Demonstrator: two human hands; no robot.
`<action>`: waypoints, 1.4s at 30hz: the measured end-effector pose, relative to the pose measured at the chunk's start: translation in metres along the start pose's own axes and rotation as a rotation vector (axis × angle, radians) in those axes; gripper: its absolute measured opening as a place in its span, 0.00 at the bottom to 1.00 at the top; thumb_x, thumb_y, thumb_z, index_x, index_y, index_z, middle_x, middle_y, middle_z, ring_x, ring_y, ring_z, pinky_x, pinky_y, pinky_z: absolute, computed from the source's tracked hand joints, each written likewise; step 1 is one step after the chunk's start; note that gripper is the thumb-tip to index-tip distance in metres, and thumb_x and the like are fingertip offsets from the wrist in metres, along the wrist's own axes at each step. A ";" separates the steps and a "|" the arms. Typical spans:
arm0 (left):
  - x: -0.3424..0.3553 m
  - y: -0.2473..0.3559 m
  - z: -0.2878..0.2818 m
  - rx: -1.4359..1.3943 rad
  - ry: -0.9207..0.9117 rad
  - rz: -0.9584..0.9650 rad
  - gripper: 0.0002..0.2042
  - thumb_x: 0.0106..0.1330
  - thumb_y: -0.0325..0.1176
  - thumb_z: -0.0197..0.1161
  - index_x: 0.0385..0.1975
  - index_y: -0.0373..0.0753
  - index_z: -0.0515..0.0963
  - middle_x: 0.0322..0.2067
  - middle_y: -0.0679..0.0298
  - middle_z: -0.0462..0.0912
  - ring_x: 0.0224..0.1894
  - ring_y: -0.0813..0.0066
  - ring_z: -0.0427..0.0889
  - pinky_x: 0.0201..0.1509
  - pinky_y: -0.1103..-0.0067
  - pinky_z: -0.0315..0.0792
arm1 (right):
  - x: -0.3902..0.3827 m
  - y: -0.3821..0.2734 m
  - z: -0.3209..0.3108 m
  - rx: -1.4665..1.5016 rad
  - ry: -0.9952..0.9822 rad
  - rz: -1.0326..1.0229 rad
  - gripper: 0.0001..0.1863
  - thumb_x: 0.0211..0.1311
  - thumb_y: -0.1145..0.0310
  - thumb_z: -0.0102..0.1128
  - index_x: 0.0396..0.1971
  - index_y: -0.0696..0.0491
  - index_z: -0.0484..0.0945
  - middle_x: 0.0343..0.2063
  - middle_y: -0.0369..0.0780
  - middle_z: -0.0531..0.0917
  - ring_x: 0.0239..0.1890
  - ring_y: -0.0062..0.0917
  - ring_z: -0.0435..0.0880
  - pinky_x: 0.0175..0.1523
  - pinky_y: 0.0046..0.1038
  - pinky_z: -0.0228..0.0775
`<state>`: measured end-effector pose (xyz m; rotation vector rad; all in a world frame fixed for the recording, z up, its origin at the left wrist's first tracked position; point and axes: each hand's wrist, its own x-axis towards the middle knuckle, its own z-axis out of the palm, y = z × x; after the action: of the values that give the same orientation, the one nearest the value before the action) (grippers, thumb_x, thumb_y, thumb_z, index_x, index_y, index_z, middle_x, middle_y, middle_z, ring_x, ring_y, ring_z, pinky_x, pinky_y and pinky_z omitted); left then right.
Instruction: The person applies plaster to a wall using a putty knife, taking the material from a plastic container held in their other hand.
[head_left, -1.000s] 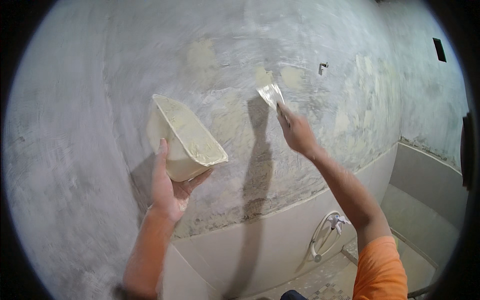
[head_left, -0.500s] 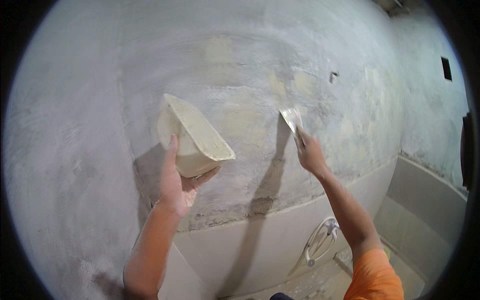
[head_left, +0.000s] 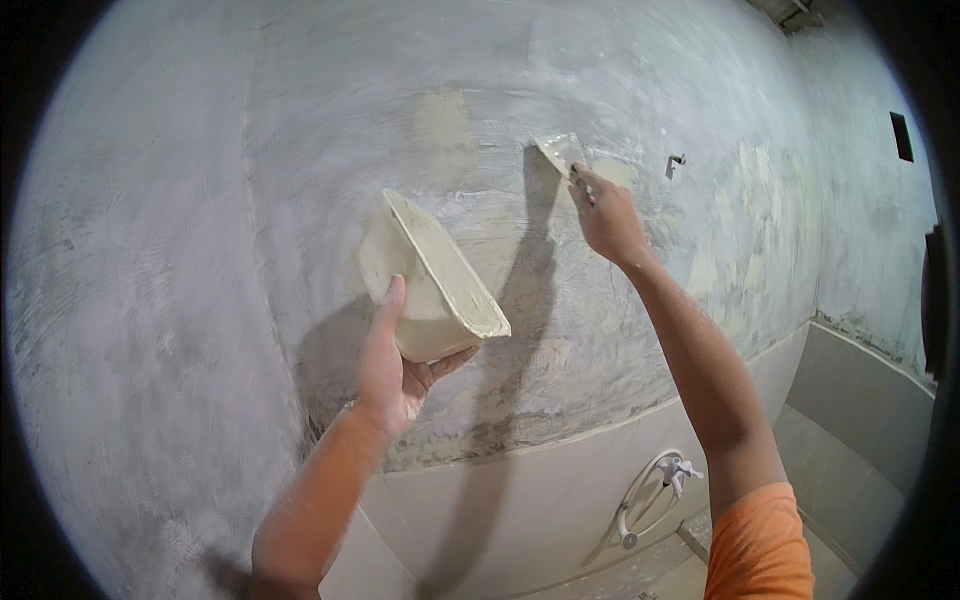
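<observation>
My left hand (head_left: 395,375) grips a cream-coloured plastic tub (head_left: 425,285) from below, its thumb on the near side and its fingers under the base. The tub is tilted, and pale putty coats its rim and inside. My right hand (head_left: 605,210) is closed round the handle of a putty knife (head_left: 563,153). The knife's wide blade is against the grey plastered wall (head_left: 330,120), up and to the right of the tub, among pale putty patches. Most of the knife's handle is hidden by my fingers.
A short pipe stub (head_left: 676,162) sticks out of the wall right of the knife. Lower down, a white tap with a looped hose (head_left: 645,495) is fixed to the tiled lower wall (head_left: 540,500). A dark rectangular opening (head_left: 901,136) shows in the right-hand wall.
My right hand has moved the putty knife upward along the wall. The tub in my left hand has shifted a little to the right in the view.
</observation>
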<state>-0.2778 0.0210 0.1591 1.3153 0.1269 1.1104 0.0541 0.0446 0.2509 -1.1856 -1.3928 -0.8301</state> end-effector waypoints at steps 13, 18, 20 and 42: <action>0.013 -0.036 -0.013 -0.091 0.040 -0.067 0.42 0.75 0.63 0.48 0.74 0.34 0.50 0.64 0.45 0.67 0.65 0.50 0.75 0.69 0.58 0.75 | -0.215 0.044 0.028 -0.216 -0.348 0.181 0.33 0.77 0.60 0.50 0.76 0.56 0.55 0.25 0.55 0.83 0.27 0.54 0.84 0.34 0.50 0.74; 0.018 -0.032 -0.014 -0.107 0.013 -0.057 0.42 0.75 0.62 0.50 0.74 0.32 0.50 0.64 0.44 0.67 0.65 0.49 0.76 0.68 0.58 0.77 | -0.184 0.038 -0.028 -0.085 -0.322 0.159 0.28 0.73 0.66 0.54 0.70 0.55 0.66 0.25 0.57 0.82 0.27 0.54 0.83 0.34 0.49 0.73; 0.017 -0.029 -0.010 -0.102 0.030 -0.048 0.41 0.74 0.62 0.50 0.72 0.32 0.53 0.63 0.44 0.69 0.63 0.52 0.77 0.66 0.60 0.78 | -0.132 0.015 -0.037 -0.084 -0.267 0.129 0.26 0.73 0.68 0.56 0.68 0.56 0.69 0.28 0.59 0.81 0.29 0.52 0.85 0.35 0.45 0.73; 0.009 -0.042 -0.025 -0.162 0.045 -0.011 0.39 0.78 0.61 0.43 0.75 0.34 0.50 0.65 0.42 0.66 0.66 0.48 0.74 0.67 0.56 0.76 | -0.193 0.001 -0.018 -0.186 -0.560 0.331 0.27 0.74 0.64 0.55 0.70 0.52 0.68 0.24 0.57 0.83 0.28 0.55 0.84 0.36 0.50 0.74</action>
<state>-0.2651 0.0512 0.1219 1.1448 0.0758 1.1175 0.0460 -0.0123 0.0658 -1.8323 -1.5141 -0.4091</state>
